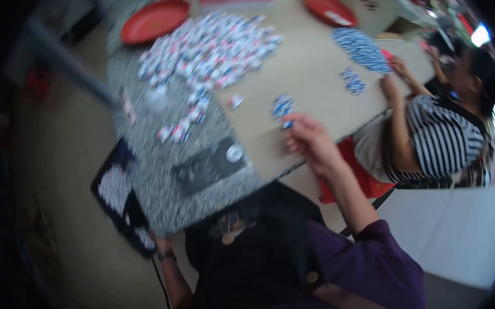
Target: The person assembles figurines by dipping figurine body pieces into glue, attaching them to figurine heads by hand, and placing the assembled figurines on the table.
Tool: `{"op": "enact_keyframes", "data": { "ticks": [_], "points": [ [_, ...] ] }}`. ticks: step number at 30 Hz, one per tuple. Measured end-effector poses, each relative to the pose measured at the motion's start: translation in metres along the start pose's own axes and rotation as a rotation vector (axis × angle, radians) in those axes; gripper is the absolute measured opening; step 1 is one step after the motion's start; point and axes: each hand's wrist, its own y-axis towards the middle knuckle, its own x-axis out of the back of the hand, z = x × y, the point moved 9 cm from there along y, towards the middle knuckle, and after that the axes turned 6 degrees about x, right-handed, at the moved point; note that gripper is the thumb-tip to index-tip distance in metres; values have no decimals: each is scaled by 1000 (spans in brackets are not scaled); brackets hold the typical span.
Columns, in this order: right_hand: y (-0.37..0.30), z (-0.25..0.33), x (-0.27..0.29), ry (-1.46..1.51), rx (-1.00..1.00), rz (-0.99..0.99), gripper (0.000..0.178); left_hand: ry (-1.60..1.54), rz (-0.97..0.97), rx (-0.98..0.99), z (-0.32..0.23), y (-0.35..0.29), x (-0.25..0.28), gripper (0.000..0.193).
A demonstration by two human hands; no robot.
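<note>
Down at the table's near edge, the left hand (160, 245) grips a dark tray (121, 195) of small packets, while the right hand (310, 141) pinches blue-and-white packets (283, 107) over the tan table (309, 73), beyond which lies a big packet pile (208, 47).

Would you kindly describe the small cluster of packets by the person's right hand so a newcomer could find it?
Start at the table with its big heap of red, white and blue packets. Go toward the near edge, to the right hand. The small cluster lies at its fingertips, alone on bare tan surface, mostly blue and white.
</note>
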Motion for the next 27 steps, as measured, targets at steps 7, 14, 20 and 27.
{"op": "enact_keyframes", "data": {
  "ticks": [7, 14, 20, 27],
  "points": [
    [16, -16, -30, -143, 32, 35, 20, -526, 439, 244, -71, -222, -118, 42],
    [14, -26, -68, -204, 48, 185, 14, -765, 533, 522, -109, -314, -210, 33],
    [8, -46, -87, -115, 3, 233, 16, -595, 654, 513, -126, -314, -249, 28],
    [-4, -46, -98, 135, -114, 356, 14, -558, 883, 480, -156, -308, -323, 32]
  ]
}}
